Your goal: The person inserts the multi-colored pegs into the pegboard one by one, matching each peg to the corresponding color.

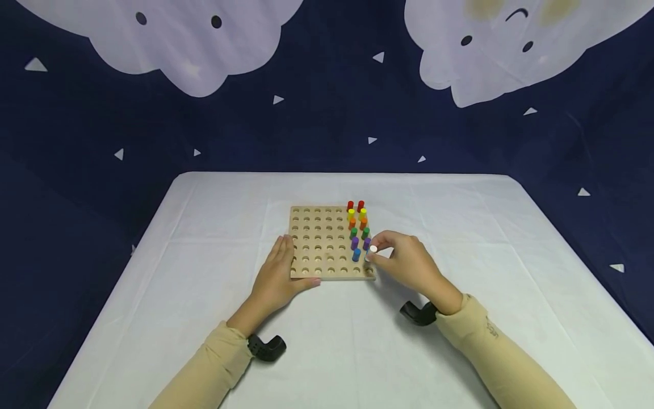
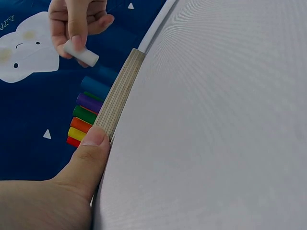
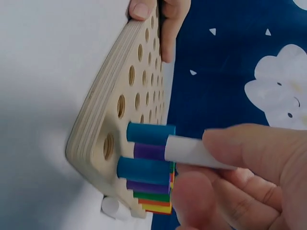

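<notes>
A wooden pegboard (image 1: 319, 241) lies on the white table. Its two right columns hold upright coloured pegs (image 1: 357, 227): red, yellow, orange, green, purple, with blue (image 1: 356, 254) nearest me. My right hand (image 1: 380, 254) pinches a white peg (image 1: 373, 249) just off the board's near right corner; in the right wrist view the white peg (image 3: 192, 152) hovers beside the blue pegs (image 3: 146, 134). My left hand (image 1: 280, 272) lies flat on the board's left side, thumb (image 2: 91, 143) pressed against the board's edge (image 2: 120, 91). Another white peg (image 3: 111, 207) lies on the table by that corner.
The white tablecloth (image 1: 460, 227) spreads wide around the board. A dark blue backdrop with white clouds (image 1: 194, 51) hangs behind the far table edge. Black wrist cameras (image 1: 268, 347) sit under both sleeves. Most holes (image 1: 317, 233) on the board are unfilled.
</notes>
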`<action>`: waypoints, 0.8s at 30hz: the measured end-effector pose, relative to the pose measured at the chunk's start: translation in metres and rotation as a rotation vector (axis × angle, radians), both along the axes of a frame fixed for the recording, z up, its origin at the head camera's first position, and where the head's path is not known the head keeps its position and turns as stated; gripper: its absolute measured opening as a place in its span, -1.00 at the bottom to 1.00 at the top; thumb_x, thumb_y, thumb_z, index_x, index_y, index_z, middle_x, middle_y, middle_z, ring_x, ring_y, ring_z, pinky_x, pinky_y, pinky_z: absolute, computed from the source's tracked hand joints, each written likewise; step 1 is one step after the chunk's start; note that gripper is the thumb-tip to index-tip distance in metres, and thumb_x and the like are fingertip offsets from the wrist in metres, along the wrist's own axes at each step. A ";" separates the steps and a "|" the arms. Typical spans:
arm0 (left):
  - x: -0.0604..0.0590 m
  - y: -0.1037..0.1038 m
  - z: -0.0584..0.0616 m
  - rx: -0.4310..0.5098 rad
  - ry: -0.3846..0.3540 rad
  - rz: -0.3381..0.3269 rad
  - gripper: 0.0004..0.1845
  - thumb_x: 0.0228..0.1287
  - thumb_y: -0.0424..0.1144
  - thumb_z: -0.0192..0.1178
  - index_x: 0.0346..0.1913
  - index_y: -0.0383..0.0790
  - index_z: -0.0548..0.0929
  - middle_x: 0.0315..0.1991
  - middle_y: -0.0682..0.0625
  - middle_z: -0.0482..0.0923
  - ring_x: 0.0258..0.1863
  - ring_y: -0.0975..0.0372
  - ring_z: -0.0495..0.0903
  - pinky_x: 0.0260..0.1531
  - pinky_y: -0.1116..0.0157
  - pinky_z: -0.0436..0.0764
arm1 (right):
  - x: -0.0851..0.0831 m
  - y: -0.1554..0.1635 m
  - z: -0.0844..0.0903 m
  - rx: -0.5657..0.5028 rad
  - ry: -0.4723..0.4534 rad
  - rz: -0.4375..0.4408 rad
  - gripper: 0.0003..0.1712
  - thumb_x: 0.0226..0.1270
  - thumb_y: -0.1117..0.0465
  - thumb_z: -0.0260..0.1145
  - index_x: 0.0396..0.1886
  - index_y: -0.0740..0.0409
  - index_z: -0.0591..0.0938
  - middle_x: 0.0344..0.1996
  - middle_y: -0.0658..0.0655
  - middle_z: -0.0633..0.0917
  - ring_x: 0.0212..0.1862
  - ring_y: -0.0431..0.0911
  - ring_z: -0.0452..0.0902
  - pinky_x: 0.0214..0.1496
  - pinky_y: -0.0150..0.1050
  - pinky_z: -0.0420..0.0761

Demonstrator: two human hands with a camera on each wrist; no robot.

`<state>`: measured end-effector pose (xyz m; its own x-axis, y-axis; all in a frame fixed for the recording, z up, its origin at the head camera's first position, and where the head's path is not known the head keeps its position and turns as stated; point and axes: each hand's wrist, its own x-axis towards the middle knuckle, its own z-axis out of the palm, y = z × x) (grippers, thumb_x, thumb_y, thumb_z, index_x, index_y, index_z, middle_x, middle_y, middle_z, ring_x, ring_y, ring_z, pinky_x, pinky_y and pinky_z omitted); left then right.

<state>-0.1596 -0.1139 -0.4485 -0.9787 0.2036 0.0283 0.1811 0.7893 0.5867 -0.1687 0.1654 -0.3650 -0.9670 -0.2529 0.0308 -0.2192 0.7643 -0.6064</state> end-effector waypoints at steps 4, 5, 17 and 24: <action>0.001 0.000 0.001 0.000 -0.001 0.000 0.36 0.00 0.33 0.40 0.56 -0.43 -0.16 0.61 -0.24 -0.23 0.62 -0.01 -0.24 0.58 0.01 -0.06 | -0.004 -0.006 -0.005 0.000 -0.031 0.045 -0.84 0.24 0.09 0.45 -0.22 -0.02 0.68 -0.23 0.01 0.79 -0.58 -0.19 0.43 -0.54 -0.33 0.45; 0.001 0.000 0.001 0.000 0.000 -0.002 0.36 0.00 0.33 0.40 0.56 -0.43 -0.16 0.61 -0.24 -0.23 0.62 -0.01 -0.24 0.58 0.01 -0.06 | -0.004 -0.007 -0.006 0.006 -0.036 0.055 -0.85 0.24 0.09 0.45 -0.23 -0.03 0.68 -0.23 0.00 0.79 -0.57 -0.19 0.43 -0.54 -0.33 0.46; 0.001 0.000 0.003 -0.008 0.011 -0.004 0.36 -0.01 0.34 0.40 0.56 -0.43 -0.15 0.60 -0.25 -0.21 0.62 -0.01 -0.23 0.58 0.03 -0.06 | -0.004 -0.014 -0.011 0.036 -0.034 0.120 -0.89 0.23 0.11 0.46 -0.31 -0.09 0.67 -0.31 -0.06 0.80 -0.63 -0.22 0.42 -0.41 -0.29 0.44; 0.000 0.000 0.003 -0.013 0.012 -0.007 0.35 0.01 0.33 0.40 0.55 -0.45 -0.14 0.60 -0.26 -0.20 0.62 -0.02 -0.22 0.58 0.02 -0.05 | -0.004 -0.014 -0.014 0.053 -0.045 0.126 -0.87 0.21 0.12 0.48 -0.32 -0.08 0.66 -0.32 -0.07 0.80 -0.60 -0.22 0.43 -0.39 -0.27 0.43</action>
